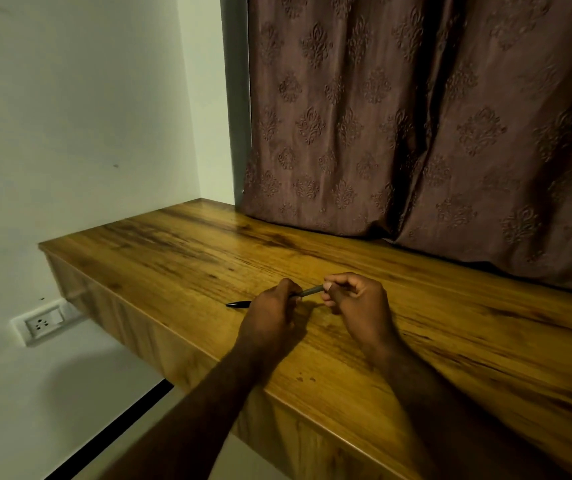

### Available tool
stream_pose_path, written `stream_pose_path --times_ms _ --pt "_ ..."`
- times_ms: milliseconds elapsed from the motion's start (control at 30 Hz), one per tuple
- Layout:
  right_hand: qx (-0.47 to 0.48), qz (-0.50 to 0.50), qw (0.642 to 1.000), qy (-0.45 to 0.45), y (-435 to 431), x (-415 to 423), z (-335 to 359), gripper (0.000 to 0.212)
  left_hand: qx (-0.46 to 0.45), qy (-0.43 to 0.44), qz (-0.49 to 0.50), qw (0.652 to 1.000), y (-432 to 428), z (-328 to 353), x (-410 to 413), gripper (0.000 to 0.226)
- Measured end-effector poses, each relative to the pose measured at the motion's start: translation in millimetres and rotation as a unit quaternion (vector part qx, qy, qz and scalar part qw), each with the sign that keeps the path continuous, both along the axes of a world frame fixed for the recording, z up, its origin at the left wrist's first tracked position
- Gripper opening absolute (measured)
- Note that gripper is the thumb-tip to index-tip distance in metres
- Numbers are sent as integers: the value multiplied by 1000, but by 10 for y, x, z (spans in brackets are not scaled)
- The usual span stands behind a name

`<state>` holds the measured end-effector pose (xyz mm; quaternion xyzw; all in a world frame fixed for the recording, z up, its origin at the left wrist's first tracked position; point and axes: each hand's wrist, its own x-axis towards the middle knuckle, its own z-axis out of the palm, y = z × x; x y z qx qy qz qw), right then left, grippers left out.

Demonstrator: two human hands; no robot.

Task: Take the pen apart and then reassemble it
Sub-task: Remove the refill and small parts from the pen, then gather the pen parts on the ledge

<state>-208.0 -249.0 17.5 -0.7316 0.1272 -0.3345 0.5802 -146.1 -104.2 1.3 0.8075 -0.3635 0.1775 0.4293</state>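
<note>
The pen [309, 291] is held over the wooden surface [180, 251], between both hands. The left hand [272, 308] has its grip curled round the barrel, with the dark tip protruding leftward. The right hand [357, 301] grip pinches the opposite end.

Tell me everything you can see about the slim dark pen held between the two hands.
The slim dark pen is a thin straight stick, black at its pointed tip and greyer along the barrel. It lies nearly level, tip to the left, over the wooden desk. The left hand grips its middle with curled fingers, hiding that stretch; the right hand pinches the other end. Only the tip and a short piece of barrel show. No seam or loose part can be made out.
</note>
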Motion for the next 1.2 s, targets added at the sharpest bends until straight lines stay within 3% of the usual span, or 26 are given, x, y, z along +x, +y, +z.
stream_pose_path --times_ms 167,333,533,700,800,900,1033,1200 --pt "48 31 998 -13 -46 -1 25 13 16 -16 -3 1000 3 -14 93 26" --pt "41 51 998 -15 -42 2 40 17 38 -54 3 998 1 28 64 43" --pt "-39 -1 999 -5 -11 -24 6 14 5 -57 60 997 84 -7 133 25" --pt "-155 -17 988 2 8 -20 -35 9 -94 55 134 985 339 47 319 18" --pt "-201 -13 980 7 55 3 -30 9 -134 181 198 954 625 27 676 16" --pt "-215 -14 977 7 71 9 -17 10 -168 284 177 927 796 -29 986 12" --pt "-216 -19 976 14 45 21 -25 10 -141 273 160 938 737 -77 1165 8" --pt "-223 -14 974 24 41 37 -35 12 -37 220 134 966 604 -46 1297 9"
